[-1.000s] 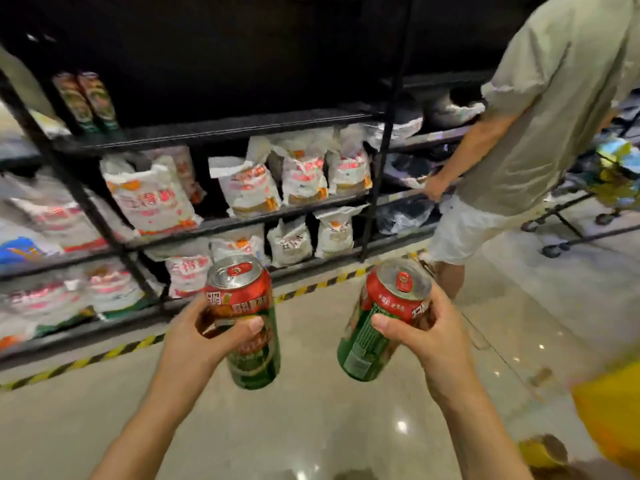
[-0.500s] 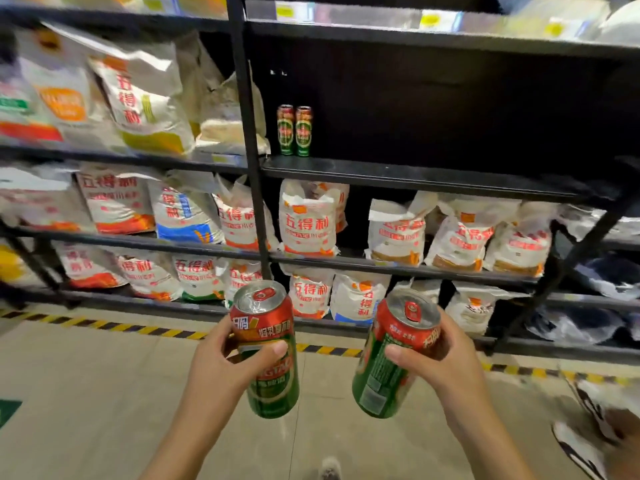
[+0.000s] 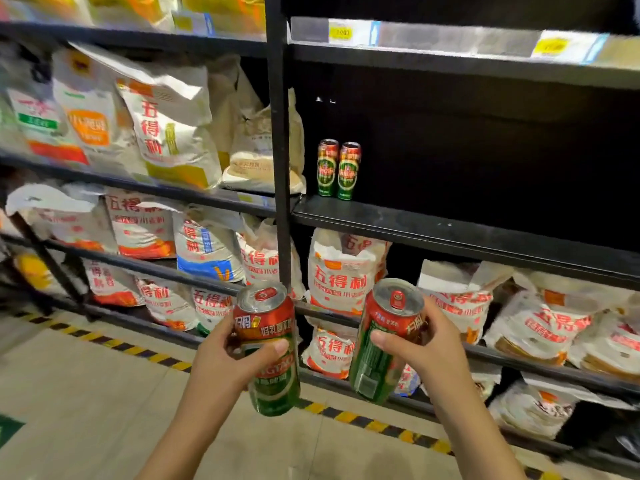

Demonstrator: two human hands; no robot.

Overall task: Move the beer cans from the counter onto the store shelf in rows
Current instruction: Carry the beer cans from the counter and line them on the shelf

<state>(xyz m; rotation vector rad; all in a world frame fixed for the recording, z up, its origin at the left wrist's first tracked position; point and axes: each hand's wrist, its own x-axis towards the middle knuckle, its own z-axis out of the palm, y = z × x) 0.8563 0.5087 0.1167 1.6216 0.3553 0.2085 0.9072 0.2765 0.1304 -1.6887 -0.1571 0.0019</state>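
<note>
Setting: dark store shelf [image 3: 450,230] faced across a pale floor; flour bags [image 3: 166,133] are stacked in the bays to the left and below.
Left hand [image 3: 221,358]: curled around the left can [image 3: 270,348], thumb across its front; the can is held upright, below the shelf.
Shelved cans [image 3: 338,169]: two are stood side by side, touching, at the shelf's left end.
Right hand [image 3: 426,351]: clamped on the right can [image 3: 384,341], which is tilted.
Handling: judged rigid, smooth, fairly heavy if full; best gripped mid-body.

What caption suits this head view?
Each hand, left and right, holds a can before a shelf bearing two cans.
</note>
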